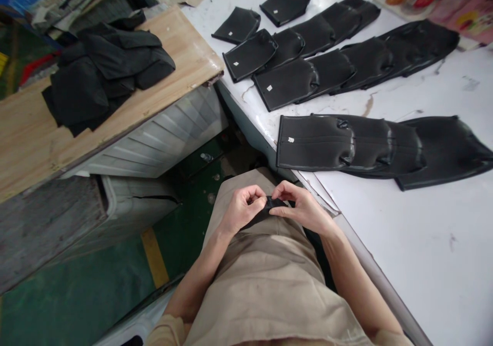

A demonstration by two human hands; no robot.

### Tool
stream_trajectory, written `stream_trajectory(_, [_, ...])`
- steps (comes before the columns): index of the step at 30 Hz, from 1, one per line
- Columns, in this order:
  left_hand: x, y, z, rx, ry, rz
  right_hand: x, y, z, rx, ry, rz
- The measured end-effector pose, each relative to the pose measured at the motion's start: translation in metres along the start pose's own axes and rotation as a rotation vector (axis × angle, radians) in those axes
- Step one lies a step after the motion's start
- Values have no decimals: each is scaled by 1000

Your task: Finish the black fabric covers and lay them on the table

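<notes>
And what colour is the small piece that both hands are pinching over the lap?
The piece is black; it shows best in the head view.

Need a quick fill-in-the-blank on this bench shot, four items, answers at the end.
1. The left hand and right hand pinch one small piece coloured ____.
2. The rumpled heap of black pieces lies on a pale brown flat board made of ____.
3. The overlapping rows of flat black pieces lie on a smooth tabletop coloured ____.
4. The straight painted stripe on the green floor is ____.

Missing words: black; wood; white; yellow.
</notes>
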State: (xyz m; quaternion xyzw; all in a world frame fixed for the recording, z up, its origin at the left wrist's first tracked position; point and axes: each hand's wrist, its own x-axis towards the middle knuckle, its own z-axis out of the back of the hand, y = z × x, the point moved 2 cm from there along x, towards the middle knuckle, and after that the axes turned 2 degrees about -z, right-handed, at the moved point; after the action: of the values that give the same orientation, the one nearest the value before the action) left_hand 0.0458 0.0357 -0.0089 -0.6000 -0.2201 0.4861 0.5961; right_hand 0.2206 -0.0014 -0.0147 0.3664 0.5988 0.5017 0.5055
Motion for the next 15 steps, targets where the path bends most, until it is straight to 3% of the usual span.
stream_trajectory(5, [2,4,-1,-12,23,-7,0,-3,-1,-16,11,-27])
stream_trajectory(15, [0,9,10,20,215,-4,-2,-4,3,-201,45,46])
